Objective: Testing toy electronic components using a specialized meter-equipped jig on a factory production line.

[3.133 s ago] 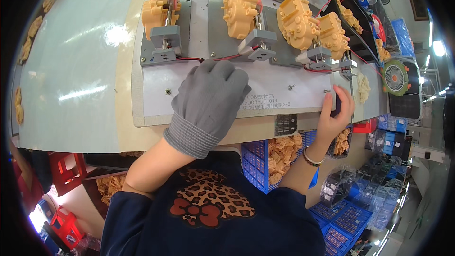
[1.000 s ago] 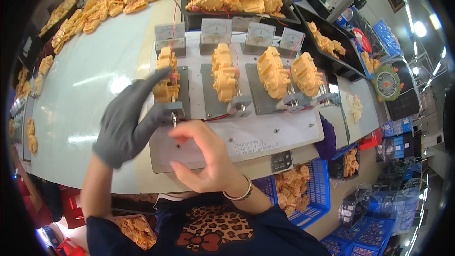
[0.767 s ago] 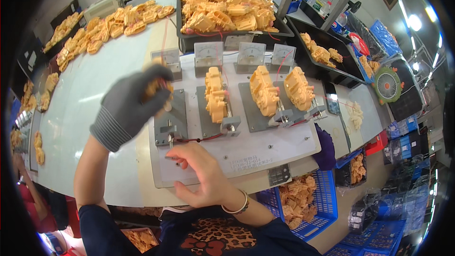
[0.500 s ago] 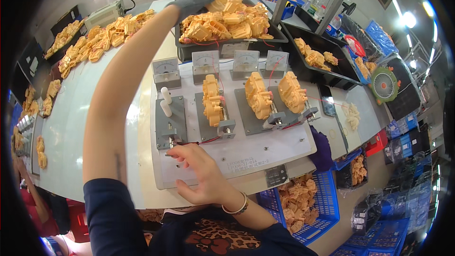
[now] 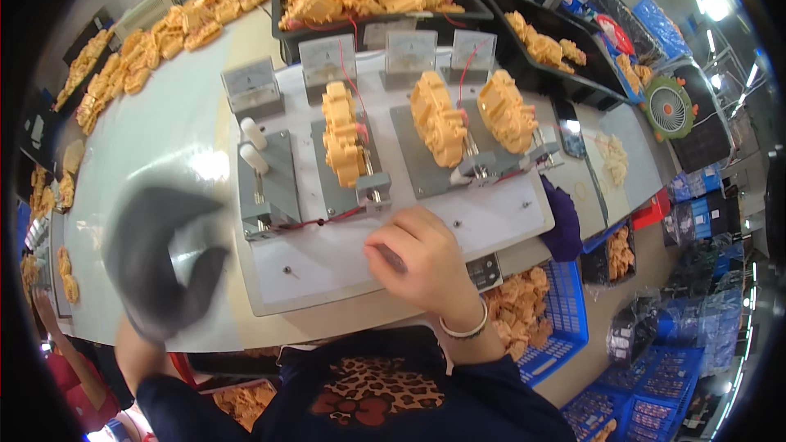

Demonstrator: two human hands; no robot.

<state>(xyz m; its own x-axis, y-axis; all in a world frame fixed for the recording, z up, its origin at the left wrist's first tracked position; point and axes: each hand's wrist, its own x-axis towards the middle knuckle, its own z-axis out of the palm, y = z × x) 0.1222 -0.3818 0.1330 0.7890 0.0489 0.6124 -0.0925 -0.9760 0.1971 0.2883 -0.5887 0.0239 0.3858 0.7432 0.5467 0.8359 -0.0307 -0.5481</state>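
Observation:
My left hand, in a grey glove and smeared by motion, hangs over the table left of the test board. Its thumb and fingers are apart with nothing between them. At the board's front edge my bare right hand is curled closed; whatever it may hold is hidden. The leftmost grey fixture bears two white pegs and no part. On the other fixtures sit yellow plastic gear housings, a left one, a middle one and a right one, with red wires attached.
Panel meters line the board's back. Behind stands a black tray heaped with housings, with another tray to its right. More housings lie far left. A phone, purple cloth and blue crate are at right.
My left hand has come back from the housings in the black tray to the table's left side, its fingers apart. My right hand has moved right, away from the leftmost fixture, and curled closed.

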